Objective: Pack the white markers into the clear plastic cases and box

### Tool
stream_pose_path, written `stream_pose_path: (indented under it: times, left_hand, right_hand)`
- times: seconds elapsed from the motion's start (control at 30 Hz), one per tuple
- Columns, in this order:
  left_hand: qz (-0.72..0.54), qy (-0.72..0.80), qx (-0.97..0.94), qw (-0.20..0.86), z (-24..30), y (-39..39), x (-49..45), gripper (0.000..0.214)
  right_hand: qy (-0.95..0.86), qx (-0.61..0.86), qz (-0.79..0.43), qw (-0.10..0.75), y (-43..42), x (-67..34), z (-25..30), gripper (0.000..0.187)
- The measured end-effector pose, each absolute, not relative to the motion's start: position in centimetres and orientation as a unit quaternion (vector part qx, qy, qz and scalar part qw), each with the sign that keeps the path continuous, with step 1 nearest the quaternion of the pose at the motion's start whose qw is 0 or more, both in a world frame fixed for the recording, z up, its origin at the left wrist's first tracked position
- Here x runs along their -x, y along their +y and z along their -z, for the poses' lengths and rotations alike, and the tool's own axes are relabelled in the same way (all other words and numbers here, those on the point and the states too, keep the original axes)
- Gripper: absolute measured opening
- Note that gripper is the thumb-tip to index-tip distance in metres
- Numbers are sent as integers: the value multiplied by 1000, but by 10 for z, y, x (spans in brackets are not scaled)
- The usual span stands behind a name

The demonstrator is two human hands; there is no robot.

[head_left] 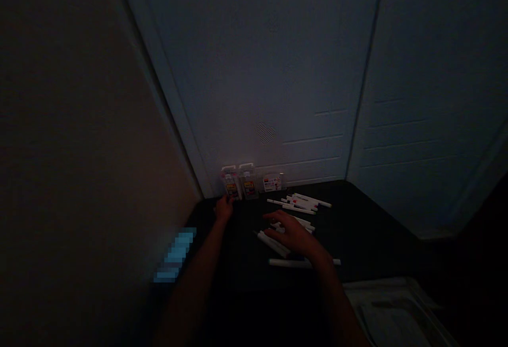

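My left hand [224, 209] is at the base of a clear plastic case [230, 183] with a dark and yellow label, its fingers closed on the lower edge. That case leans slightly beside a second, similar case [248, 183], which stands upright against the wall. My right hand [291, 232] hovers with fingers apart over a loose group of white markers [273, 244], partly hiding them. Nothing shows between its fingers. Further back lies another bunch of white markers [299, 203]. One long row of white markers [286, 263] lies nearer me, partly behind my right forearm.
A small clear box [272, 182] with a printed white label stands at the wall. The dark tabletop [357, 230] meets the pale panelled wall [257, 72]. A pale tray-like container [397, 310] sits low at right. A blurred blue patch [175, 256] is at left.
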State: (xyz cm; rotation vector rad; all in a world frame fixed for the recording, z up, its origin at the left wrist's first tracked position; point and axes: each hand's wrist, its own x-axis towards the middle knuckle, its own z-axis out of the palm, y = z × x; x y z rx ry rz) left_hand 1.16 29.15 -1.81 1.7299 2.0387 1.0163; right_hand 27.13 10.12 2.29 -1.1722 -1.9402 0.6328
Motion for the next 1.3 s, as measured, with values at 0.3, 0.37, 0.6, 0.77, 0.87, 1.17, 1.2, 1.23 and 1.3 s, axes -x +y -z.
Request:
stream_pose_path:
  times: [0.3,0.37,0.6,0.77,0.87,1.17,1.2,1.23,1.3]
  left_hand:
    - [-427,712,-556,41,3,279,-15,34]
    - [-459,698,-549,-1,-8,271,-20,37]
    - [-468,546,-691,-65,-66,253,-74,48]
    - [-313,539,-770,-140,-93,256,-102,77]
    - [-253,562,-775,-140,-96,256,-105,74]
    - [-177,538,-808,-160,-116,237,-82,64]
    - [-174,534,-811,-161,-119,237,-80,60]
    - [-172,529,-815,-163,-121,237,-78,57]
    - [-170,519,-821,-168,-124,238,-76,54]
  right_hand:
    - [-731,480,-257,412,100,-280,-23,39]
    - [-728,482,-257,415,100,-281,-22,38]
    - [-729,475,-239,431,101,-277,-25,32]
    - [-736,456,-224,448,101,-274,-27,29]
    - [-737,447,-221,455,102,-274,-25,29]
    - [-722,460,-221,466,104,-276,-22,27]
    - [-721,461,-223,466,104,-277,-22,27]
    - [-721,461,-226,465,103,-277,-23,28]
    - [-720,462,-230,464,102,-278,-23,29]
